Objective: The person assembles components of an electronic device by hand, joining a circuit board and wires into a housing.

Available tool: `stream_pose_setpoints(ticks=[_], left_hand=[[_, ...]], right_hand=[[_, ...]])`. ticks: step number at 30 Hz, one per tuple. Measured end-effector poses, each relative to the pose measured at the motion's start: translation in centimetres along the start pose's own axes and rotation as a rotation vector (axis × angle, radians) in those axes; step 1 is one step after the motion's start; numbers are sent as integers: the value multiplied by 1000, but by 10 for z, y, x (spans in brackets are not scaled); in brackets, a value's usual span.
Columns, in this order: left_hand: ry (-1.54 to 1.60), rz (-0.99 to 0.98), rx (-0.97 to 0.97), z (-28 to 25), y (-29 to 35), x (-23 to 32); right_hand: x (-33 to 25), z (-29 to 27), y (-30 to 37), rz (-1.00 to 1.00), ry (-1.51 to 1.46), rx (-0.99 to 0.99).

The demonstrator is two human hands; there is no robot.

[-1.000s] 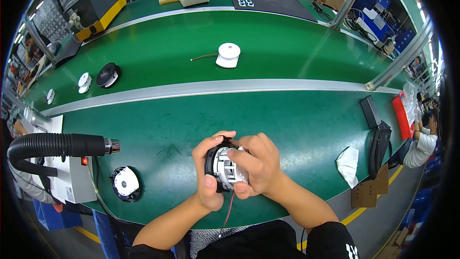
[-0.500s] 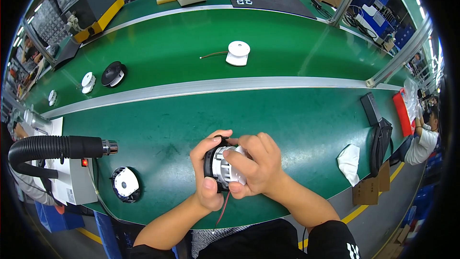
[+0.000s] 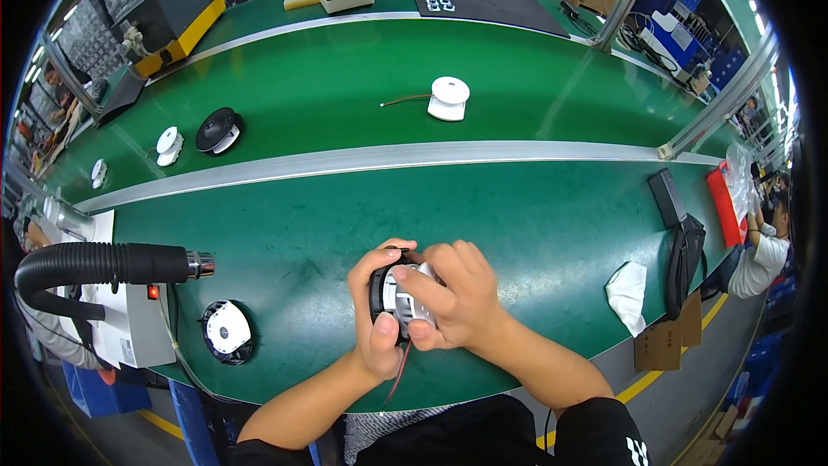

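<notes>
Over the near edge of the green bench, both hands grip a round black-and-white plastic housing [image 3: 396, 302]. My left hand [image 3: 373, 319] wraps its black rim, thumb below and fingers over the top. Against the white slotted side, my right hand [image 3: 463, 298] presses with its index finger and thumb, covering much of that side. From the housing's underside hangs a thin red wire [image 3: 398, 377] with a small pale end. A similar round part [image 3: 228, 333], black-rimmed with a white disc, lies on the bench to the left.
A hot-air gun nozzle on a black hose [image 3: 164, 264] reaches in from the left. Beyond a metal rail [image 3: 379, 162], a green belt carries a white wired part [image 3: 448, 99], a black round part [image 3: 219, 131] and smaller white parts. A white cloth [image 3: 628, 298] and black pouch [image 3: 686, 263] lie right.
The parts on the belt have shifted to the right. Both hands still hold the housing; it has turned slightly and my right fingers sit a little closer over its white side.
</notes>
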State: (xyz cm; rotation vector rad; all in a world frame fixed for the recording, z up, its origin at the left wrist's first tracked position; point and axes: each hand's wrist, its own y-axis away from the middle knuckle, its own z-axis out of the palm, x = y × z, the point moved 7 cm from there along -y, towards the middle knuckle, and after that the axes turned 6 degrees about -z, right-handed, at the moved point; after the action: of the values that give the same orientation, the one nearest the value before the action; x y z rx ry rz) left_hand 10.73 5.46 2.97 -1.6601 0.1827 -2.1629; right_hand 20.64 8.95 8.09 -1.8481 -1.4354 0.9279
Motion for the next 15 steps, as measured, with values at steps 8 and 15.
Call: stream_pose_setpoints(ticks=[8,15], left_hand=[[159,-144,22,-3,-5,-3],[178,-169,-58,8,-2,-5]], right_hand=[[-1,-5,-12,129,48,-108],[25,-25,0,295,-353,330]])
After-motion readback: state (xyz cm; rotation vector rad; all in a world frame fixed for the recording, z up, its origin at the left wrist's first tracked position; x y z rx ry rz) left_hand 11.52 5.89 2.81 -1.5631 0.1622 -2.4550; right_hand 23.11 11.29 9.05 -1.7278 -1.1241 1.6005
